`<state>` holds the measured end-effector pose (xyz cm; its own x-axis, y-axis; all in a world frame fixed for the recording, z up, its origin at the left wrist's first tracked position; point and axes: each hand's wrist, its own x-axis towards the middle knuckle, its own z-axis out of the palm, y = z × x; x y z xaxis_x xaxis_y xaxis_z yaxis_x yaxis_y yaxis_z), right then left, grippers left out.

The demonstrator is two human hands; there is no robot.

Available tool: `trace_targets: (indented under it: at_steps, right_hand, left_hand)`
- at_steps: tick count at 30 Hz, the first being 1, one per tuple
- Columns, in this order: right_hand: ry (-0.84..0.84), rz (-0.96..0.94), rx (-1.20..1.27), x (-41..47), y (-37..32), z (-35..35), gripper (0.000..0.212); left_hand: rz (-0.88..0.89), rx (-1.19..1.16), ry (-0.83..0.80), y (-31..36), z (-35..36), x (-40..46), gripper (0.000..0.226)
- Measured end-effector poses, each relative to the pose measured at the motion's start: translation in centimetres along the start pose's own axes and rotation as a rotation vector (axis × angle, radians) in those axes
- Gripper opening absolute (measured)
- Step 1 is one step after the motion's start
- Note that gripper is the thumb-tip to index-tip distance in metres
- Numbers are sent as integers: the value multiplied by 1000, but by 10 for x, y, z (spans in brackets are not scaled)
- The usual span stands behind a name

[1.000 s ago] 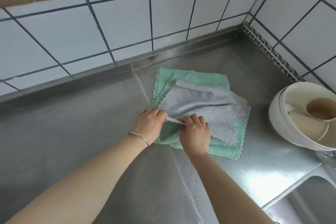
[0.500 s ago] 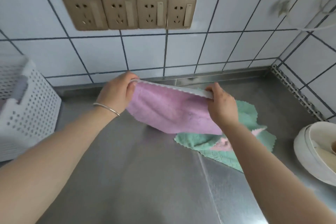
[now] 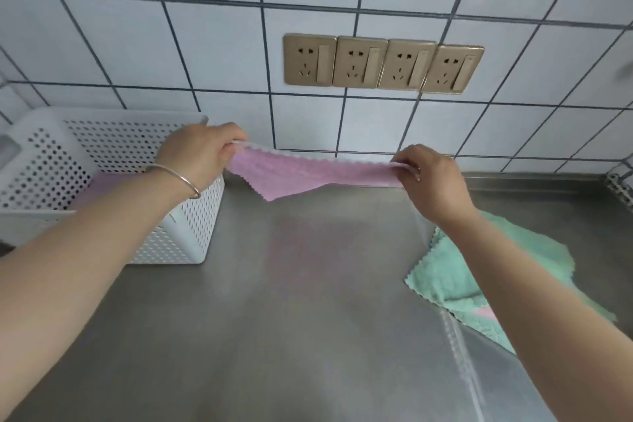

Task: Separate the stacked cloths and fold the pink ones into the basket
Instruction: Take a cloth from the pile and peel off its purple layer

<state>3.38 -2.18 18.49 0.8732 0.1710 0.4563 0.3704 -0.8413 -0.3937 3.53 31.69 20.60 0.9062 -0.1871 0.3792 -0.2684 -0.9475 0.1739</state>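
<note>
Both our hands pinch a pink cloth [image 3: 301, 175] taut above the counter [image 3: 308, 301], left hand [image 3: 200, 156] over the basket [image 3: 113, 147], right hand [image 3: 431, 178] opposite. Green cloths [image 3: 455, 271] lie by our right arm.

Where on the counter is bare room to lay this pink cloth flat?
Bare steel lies between the white basket on the left and the green cloths on the right, under the held pink cloth. The right side is crowded by the green pile.
</note>
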Motion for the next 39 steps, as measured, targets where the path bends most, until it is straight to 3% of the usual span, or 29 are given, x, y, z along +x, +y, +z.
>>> trace_targets:
  at_steps: [3, 7, 12, 17, 20, 22, 24, 26, 29, 32, 39]
  right_hand:
    - [-295, -42, -23, -31, 8, 22, 5]
    - [-710, 114, -186, -82, 18, 63, 17]
    - [-924, 134, -275, -139, 25, 97, 23]
    - [-1128, 30, -393, -163, 20, 102, 26]
    - [-1238, 83, -353, -160, 17, 102, 37]
    - [-1228, 238, -268, -149, 19, 106, 43]
    - [-1146, 387, -233, -132, 30, 117, 43]
    - [-1018, 574, -181, -114, 43, 131, 35]
    - [-743, 937, 51, -91, 60, 152, 26]
    - [-629, 1067, 88, -76, 67, 167, 19]
    - [-549, 1177, -177, -70, 67, 195, 39]
  left_hand:
    - [24, 49, -274, -12, 22, -48, 44]
    - [99, 153, -627, -14, 75, -112, 50]
    - [138, 148, -845, 5, 120, -170, 34]
    - [214, 110, -1059, 19, 137, -191, 34]
    - [41, 7, -1204, 19, 139, -175, 44]
    - [-157, -119, -1110, 10, 145, -155, 36]
    - [-384, -205, -911, -4, 159, -131, 24]
    - [-671, -313, -725, -20, 177, -108, 18]
    - [-992, -570, -554, -39, 205, -84, 30]
    - [-1047, -498, -503, -37, 218, -67, 38]
    - [-1105, -382, -433, -27, 239, -51, 25]
